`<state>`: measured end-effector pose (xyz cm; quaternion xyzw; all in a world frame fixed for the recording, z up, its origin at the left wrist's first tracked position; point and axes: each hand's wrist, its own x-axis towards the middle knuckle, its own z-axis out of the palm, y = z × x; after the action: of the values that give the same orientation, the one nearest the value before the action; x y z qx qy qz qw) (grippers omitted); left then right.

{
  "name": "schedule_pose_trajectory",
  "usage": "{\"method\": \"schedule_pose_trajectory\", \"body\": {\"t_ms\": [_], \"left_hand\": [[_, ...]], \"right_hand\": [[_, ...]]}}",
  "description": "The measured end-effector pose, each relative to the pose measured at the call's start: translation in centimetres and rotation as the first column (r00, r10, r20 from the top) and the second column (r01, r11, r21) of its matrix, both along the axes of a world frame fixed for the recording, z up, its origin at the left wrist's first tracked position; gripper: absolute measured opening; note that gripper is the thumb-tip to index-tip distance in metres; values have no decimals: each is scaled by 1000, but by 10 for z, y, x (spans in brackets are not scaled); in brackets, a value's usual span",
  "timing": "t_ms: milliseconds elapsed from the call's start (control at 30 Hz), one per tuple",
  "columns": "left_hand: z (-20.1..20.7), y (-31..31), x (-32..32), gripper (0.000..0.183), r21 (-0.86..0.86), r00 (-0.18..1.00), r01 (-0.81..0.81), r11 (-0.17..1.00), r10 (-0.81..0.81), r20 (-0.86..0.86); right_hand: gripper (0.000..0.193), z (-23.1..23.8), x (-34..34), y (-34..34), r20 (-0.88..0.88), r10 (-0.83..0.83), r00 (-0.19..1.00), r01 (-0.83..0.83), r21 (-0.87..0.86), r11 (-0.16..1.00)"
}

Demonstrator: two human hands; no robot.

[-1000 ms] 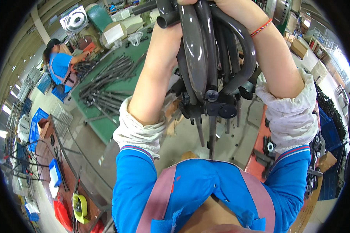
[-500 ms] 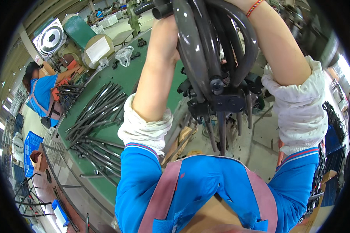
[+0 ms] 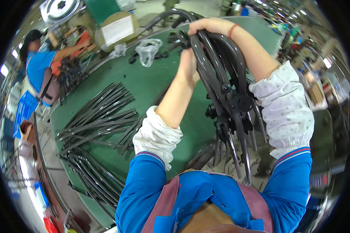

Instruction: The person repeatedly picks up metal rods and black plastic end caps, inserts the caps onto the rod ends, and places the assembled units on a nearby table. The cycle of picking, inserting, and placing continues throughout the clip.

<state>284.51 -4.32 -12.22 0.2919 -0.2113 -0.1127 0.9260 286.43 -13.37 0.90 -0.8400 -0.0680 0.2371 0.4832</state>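
Both of my hands are closed on a bundle of dark, glossy bent tubes (image 3: 210,64), lifted in front of me over the right part of the green table. My right hand (image 3: 212,27) grips the curved tops from above. Lower down, my left hand (image 3: 188,66) clasps the bundle's left side; its fingers are partly hidden behind the tubes. Black round knobs and joint fittings (image 3: 241,103) sit partway along the tubes. Straight, thinner ends (image 3: 237,151) hang down toward my chest.
On the green table (image 3: 167,143), piles of dark tubes (image 3: 101,116) lie to the left. A clear plastic bag (image 3: 147,50) and small black parts (image 3: 161,55) lie farther back. A co-worker in blue (image 3: 42,72) is at a machine on the far left.
My hands and the tube bundle have come lower in the view, and the bundle now leans more. The view has shifted, showing more of the table's far side.
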Motion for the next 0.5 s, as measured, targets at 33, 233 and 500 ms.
{"method": "schedule_pose_trajectory", "body": {"t_ms": [33,233,500], "left_hand": [[-23,3,22,34,-59,998,55,997,-56,-20],[-124,-7,117,28,-86,896,-61,994,17,-444],[-257,-11,221,29,-103,811,-81,991,6,-586]], "right_hand": [[23,-16,24,3,29,5,1000,-3,-44,999],[38,-142,175,3,128,200,971,-178,-164,970],[31,-261,284,-11,-120,120,985,-121,0,993]]}}
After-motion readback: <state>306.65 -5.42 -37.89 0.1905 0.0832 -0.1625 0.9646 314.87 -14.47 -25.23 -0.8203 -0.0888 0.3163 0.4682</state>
